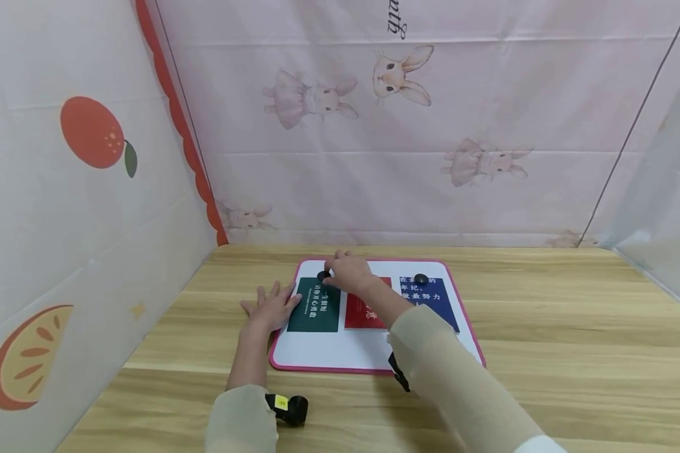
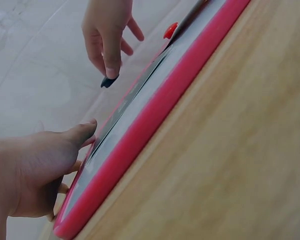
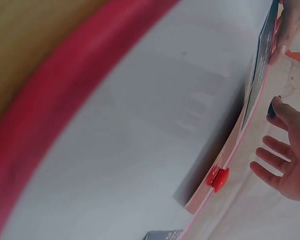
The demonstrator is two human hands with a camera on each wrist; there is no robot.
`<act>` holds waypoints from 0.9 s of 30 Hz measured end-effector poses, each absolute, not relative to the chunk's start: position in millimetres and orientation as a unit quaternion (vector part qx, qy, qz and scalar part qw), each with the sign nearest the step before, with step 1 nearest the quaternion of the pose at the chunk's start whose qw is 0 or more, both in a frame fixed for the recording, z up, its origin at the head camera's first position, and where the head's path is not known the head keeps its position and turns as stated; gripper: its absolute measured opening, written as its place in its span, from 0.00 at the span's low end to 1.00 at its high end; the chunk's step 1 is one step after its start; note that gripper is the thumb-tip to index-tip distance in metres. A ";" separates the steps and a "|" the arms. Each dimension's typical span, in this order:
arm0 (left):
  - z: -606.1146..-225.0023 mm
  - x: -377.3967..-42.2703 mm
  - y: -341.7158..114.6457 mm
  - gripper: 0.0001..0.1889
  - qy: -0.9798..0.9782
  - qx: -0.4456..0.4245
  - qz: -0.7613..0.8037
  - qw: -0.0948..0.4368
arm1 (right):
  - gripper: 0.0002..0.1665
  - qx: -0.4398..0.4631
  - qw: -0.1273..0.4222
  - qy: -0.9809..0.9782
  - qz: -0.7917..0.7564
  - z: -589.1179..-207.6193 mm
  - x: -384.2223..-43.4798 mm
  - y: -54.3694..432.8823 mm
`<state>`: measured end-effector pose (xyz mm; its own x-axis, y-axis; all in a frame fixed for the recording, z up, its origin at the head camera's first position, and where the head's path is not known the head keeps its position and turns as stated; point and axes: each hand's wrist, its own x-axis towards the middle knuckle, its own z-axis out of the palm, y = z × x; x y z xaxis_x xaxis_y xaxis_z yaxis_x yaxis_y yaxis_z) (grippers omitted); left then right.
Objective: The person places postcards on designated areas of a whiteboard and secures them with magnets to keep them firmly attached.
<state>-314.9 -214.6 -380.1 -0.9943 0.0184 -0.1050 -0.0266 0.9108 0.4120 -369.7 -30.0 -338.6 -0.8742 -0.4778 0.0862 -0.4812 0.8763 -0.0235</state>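
My right hand [image 1: 349, 274] pinches a black round magnet [image 2: 109, 81] between thumb and finger, above the top of the green card [image 1: 320, 314]. In the left wrist view the magnet hangs a little off the board. Its other fingers spread loosely. My left hand [image 1: 269, 311] lies with fingers spread at the left rim of the pink-edged whiteboard [image 1: 328, 352], thumb by the green card. A red card [image 1: 358, 314] lies in the middle under a red magnet [image 3: 220, 180]; my right hand partly hides this card in the head view.
To the right on the board is a blue card [image 1: 439, 305] with another black magnet [image 1: 421, 278] on its top edge. The board lies on a wooden table [image 1: 572, 352]. Printed sheets hang behind the table [image 1: 328, 189] and along its left side [image 1: 164, 264].
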 end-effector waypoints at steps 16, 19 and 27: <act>-378.4 -312.0 -212.3 0.30 0.977 -0.006 0.210 0.048 | 0.24 0.253 0.044 -0.967 0.001 -341.2 -368.2 -43.3; -379.6 -312.5 -212.5 0.30 0.977 -0.008 0.210 0.049 | 0.24 0.252 0.034 -0.967 -0.003 -342.8 -368.2 -44.2; -380.2 -313.0 -213.1 0.30 0.976 -0.004 0.214 0.047 | 0.24 0.237 0.020 -0.971 0.013 -347.3 -370.7 -43.1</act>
<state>-313.0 -213.1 -380.2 -0.9955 0.0114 -0.0938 -0.0290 0.9080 0.4181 -370.7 -43.1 -347.3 -0.8865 -0.4606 0.0445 -0.4616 0.8869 -0.0166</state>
